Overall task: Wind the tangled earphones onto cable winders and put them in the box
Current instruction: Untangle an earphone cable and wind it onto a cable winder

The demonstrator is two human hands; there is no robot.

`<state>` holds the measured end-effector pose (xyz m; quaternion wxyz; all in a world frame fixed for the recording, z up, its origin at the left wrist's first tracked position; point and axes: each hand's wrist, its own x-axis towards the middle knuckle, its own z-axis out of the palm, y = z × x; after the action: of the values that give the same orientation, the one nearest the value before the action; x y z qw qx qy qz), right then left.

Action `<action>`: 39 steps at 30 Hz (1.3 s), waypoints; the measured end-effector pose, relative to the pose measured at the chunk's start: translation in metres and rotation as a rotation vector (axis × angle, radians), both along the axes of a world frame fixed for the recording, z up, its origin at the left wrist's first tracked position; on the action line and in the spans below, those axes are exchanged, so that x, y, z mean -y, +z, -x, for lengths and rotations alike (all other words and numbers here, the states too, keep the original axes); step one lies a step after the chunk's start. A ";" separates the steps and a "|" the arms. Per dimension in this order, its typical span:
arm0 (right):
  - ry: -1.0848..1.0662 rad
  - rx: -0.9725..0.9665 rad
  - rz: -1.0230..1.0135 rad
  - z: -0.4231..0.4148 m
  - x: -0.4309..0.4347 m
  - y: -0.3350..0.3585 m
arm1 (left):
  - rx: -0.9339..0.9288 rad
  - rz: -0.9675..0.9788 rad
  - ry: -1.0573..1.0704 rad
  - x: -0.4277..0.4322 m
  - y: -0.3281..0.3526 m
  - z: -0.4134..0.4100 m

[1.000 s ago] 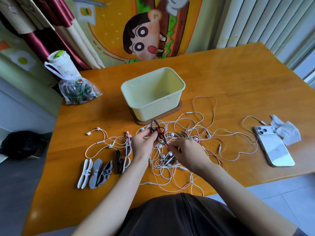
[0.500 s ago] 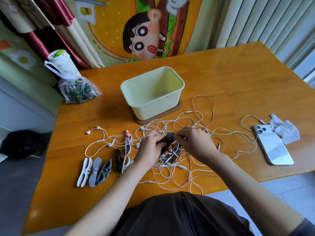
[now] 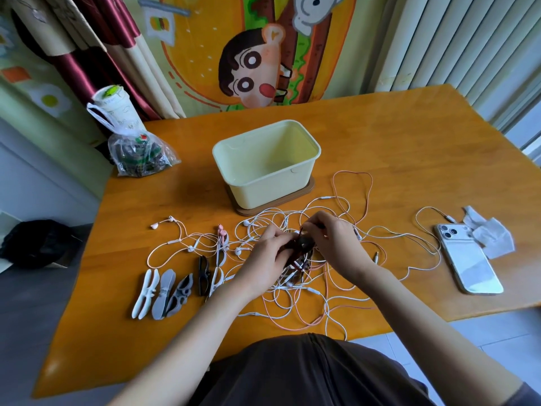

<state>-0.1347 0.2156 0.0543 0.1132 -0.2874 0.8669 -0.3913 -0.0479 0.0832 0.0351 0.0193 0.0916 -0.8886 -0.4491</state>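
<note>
— What is seen nearest?

— A dark garment (image 3: pixel 292 373) is cut off by the lower edge, and two bare forearms are stretched out from it over the counter (image 3: pixel 409 159).

— And the hands?

— The left hand (image 3: pixel 263 262) and right hand (image 3: pixel 336 244) are brought together over the tangled earphones (image 3: pixel 310 290). A dark red winder (image 3: pixel 298 250) is gripped between them. The left fingers (image 3: pixel 281 235) are curled round its near side. The right fingers (image 3: pixel 319 227) are pinched together at its far end. Whether a cable is caught in that pinch cannot be made out, since most of the winder is covered by both hands.

— Where are the earphones laid?

— White and pink cables are spread loose on the counter beneath and around the hands, and the middle of the knot is hidden. How many sets are there cannot be told.

— What is found to the sides?

— A row of spare winders (image 3: pixel 164 291) is laid to the left, partly overlapped by cable. A phone (image 3: pixel 468 259) is placed face down to the right, with a crumpled tissue (image 3: pixel 491 235) just beside it.

— Farther off?

— The pale box (image 3: pixel 263 186) is set on a brown base (image 3: pixel 310 186) just beyond the tangle, and nothing can be seen inside it. A plastic bag (image 3: pixel 137 156) with blurred contents and a cup (image 3: pixel 117 109) are stood at the far left corner.
</note>
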 end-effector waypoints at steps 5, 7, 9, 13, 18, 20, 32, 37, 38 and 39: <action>-0.058 0.069 0.057 -0.002 0.003 -0.002 | -0.029 -0.064 0.137 0.001 -0.002 -0.002; -0.104 0.110 0.110 -0.002 0.004 -0.003 | -0.048 -0.167 0.268 0.001 -0.005 -0.001; -0.141 0.127 0.147 -0.005 0.005 -0.004 | 0.017 -0.306 0.394 0.001 -0.007 0.001; -0.182 0.136 0.180 -0.011 0.008 -0.007 | 0.253 -0.889 0.558 -0.003 -0.008 0.003; -0.184 0.154 0.259 -0.019 0.009 -0.008 | 0.352 -1.254 0.676 -0.006 -0.001 0.003; -0.160 0.146 0.262 -0.022 0.008 -0.008 | 0.356 -1.357 0.667 -0.006 0.005 0.004; -0.038 -0.073 0.150 -0.018 0.007 -0.004 | 0.108 -0.974 0.628 -0.007 0.006 0.006; -0.084 -0.044 0.183 -0.015 0.008 -0.006 | 0.100 -0.908 0.555 -0.014 0.005 0.005; -0.096 -0.033 0.183 -0.014 0.007 -0.007 | 0.100 -0.909 0.555 -0.014 0.005 0.005; -0.102 -0.021 0.183 -0.014 0.007 -0.007 | 0.101 -0.918 0.554 -0.014 0.005 0.005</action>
<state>-0.1211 0.2089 0.0472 0.0570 -0.2561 0.8421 -0.4712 -0.0527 0.0972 0.0402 0.0524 0.3433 -0.5434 -0.7643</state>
